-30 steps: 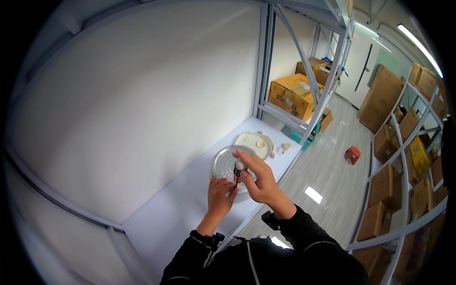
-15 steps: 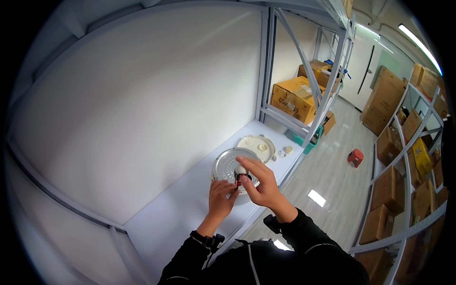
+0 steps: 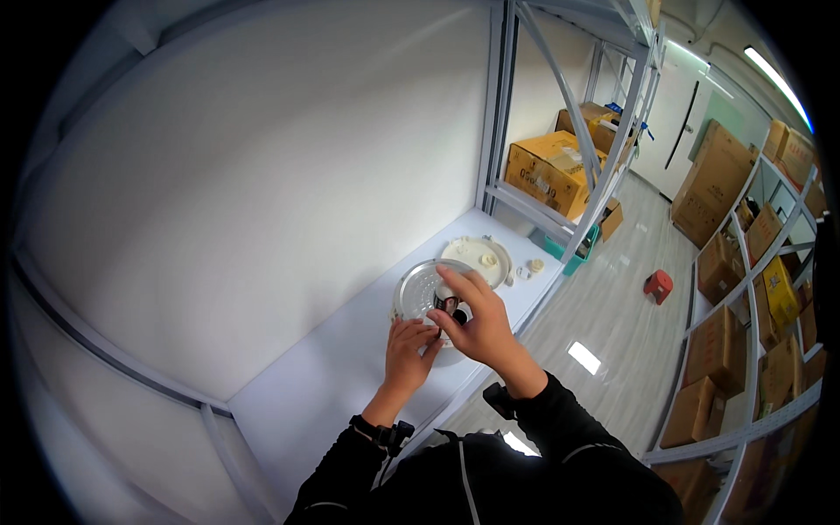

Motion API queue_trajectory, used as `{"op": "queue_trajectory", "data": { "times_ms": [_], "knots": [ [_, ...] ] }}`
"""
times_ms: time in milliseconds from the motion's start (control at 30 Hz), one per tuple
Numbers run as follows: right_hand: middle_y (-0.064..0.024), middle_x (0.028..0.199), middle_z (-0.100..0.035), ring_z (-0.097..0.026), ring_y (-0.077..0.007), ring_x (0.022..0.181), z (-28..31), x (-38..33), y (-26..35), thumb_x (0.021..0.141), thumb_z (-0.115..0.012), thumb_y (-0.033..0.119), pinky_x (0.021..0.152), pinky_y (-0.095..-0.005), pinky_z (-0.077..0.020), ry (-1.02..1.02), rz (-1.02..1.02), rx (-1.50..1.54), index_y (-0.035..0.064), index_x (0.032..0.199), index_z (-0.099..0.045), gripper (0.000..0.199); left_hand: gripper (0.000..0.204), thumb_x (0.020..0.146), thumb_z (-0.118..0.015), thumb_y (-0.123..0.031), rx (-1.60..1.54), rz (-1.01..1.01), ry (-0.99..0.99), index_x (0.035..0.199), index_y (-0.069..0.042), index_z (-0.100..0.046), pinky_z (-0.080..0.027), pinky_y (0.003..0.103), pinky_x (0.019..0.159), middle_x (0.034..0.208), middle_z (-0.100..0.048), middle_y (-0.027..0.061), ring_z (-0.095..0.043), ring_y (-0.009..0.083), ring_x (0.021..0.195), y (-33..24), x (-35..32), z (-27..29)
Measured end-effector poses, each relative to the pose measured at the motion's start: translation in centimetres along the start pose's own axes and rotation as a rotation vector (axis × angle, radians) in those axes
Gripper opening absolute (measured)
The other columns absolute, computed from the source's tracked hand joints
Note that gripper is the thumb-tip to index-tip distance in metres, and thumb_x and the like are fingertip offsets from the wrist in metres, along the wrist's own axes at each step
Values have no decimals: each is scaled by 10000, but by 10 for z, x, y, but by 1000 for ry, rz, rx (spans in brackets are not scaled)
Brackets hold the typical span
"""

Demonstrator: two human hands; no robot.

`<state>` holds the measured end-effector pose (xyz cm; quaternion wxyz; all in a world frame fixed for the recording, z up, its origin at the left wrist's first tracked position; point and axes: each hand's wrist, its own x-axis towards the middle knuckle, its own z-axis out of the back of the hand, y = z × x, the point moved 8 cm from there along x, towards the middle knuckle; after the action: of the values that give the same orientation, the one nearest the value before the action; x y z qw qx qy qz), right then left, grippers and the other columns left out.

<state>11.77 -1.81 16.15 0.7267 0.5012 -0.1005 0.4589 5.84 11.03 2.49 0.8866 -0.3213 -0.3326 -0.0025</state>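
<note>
A round white housing with a silver rim stands on the table, its inside pitted or perforated with small holes. Over its middle is a small dark part with reddish bits and a rounded white top. My right hand is curled round this part, thumb on the near side and fingers on the far side. Close by, my left hand rests its bent fingers at the housing's near-left edge, fingertips by the small part. What the left fingers grip, if anything, is hidden. A black opening shows beside the right thumb.
Behind the housing lies a cream round cover with a small ring-shaped piece on it. Small cream pieces sit to its right, near the table edge. A metal frame post rises at the back. A red stool stands on the floor.
My right hand has shifted slightly left and its fingers have closed further round the small part, covering more of its white top. The left hand stays at the housing's edge. The view has tilted slightly.
</note>
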Motion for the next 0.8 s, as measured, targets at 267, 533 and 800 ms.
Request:
{"op": "queue_trajectory", "data": {
  "times_ms": [267,533,800],
  "knots": [
    [-183,1285,-615,-658,-353,1072,1,7,10,888,-759,43,942,-387,-534,-50,161,56,45,1564,-460,739,175,865,-828,-185,-5,15,-1,1022,-112,-800,-369,550,1189,1108,-764,18,-646,267,1214,2,0,-3],
    [-161,1184,-628,-652,-292,986,6,10,9,827,-840,67,837,-360,-548,-93,113,-100,64,1467,-577,692,179,856,-835,-172,-20,6,-34,1021,-112,-796,-384,545,1174,1117,-767,16,-652,264,1208,-2,3,1],
    [-183,1297,-609,-649,-314,1033,1,9,-8,827,-837,69,834,-368,-550,-50,24,-90,59,1479,-559,708,196,849,-840,-166,-40,10,-18,1028,-105,-789,-387,551,1167,1128,-771,14,-659,265,1198,2,4,-1]
  ]
}}
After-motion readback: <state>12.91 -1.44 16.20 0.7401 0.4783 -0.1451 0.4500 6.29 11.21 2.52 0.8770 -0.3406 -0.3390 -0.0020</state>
